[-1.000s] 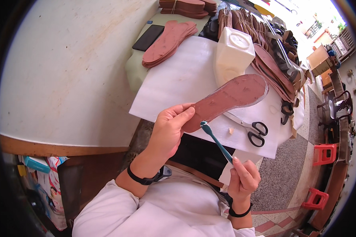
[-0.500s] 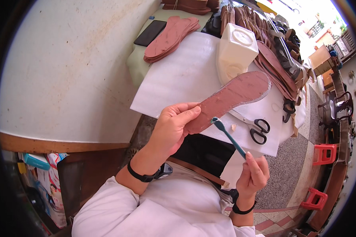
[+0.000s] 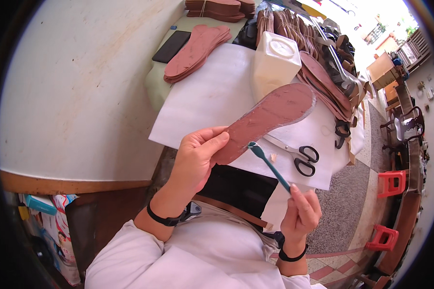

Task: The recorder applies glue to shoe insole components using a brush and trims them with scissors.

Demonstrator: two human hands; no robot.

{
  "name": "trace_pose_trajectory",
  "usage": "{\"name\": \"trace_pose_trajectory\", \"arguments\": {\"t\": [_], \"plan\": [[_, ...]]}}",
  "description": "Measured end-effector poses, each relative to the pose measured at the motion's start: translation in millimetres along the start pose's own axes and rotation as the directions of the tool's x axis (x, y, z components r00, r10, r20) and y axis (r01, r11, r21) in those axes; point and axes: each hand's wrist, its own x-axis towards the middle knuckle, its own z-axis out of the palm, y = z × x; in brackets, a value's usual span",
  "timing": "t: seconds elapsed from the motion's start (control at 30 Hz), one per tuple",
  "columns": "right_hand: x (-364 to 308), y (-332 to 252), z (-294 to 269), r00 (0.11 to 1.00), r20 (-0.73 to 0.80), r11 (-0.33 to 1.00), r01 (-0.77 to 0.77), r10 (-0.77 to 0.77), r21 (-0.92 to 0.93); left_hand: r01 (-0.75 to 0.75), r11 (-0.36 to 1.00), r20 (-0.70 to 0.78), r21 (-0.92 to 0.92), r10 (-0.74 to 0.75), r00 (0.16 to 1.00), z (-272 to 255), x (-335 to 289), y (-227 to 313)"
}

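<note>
My left hand (image 3: 195, 156) is closed on the narrower end of a reddish-brown shoe insole (image 3: 275, 111), thumb on top. The insole is tilted up over the table, with a pale, wet-looking line along its edge. Between the thumb and fingers of my right hand (image 3: 301, 212) is the handle of a teal brush (image 3: 271, 166), which looks like a toothbrush. Its head is beside the insole's lower edge; whether they touch I cannot tell. Black-handled scissors (image 3: 305, 160) lie on the white sheet (image 3: 202, 91) beyond the brush, the blades partly behind the insole.
Behind the insole stands a whitish plastic container (image 3: 276, 60). Stacked insoles (image 3: 195, 53) lie at the far left beside a black phone-like slab (image 3: 171, 46). More insoles (image 3: 325, 86) and tied bundles (image 3: 287, 26) crowd the far right. Red stools (image 3: 391, 184) stand on the floor at right.
The whole view has shifted, so the table and both hands appear slightly further left. Both hands keep their holds, and the brush head remains near the insole's edge.
</note>
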Motion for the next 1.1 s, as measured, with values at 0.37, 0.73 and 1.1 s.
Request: {"name": "trace_pose_trajectory", "arguments": {"t": [0.37,0.73,1.1], "plan": [[8.1,18.4,-35.1,0.947,-0.273,0.985,-0.172,0.171,0.018,-0.031,0.999,0.037,-0.005,0.032,0.999,-25.5,-3.4,15.4],[121.7,20.6,-35.2,0.999,0.028,0.992,-0.038,0.041,-0.117,-0.158,0.985,-0.053,-0.075,0.154,0.987,-37.7,-1.8,19.3],[153.4,51.3,23.3,0.982,0.172,0.947,0.124,-0.075,-0.295,-0.251,0.964,-0.171,-0.091,0.233,0.957,-34.6,-0.8,11.0]]}}
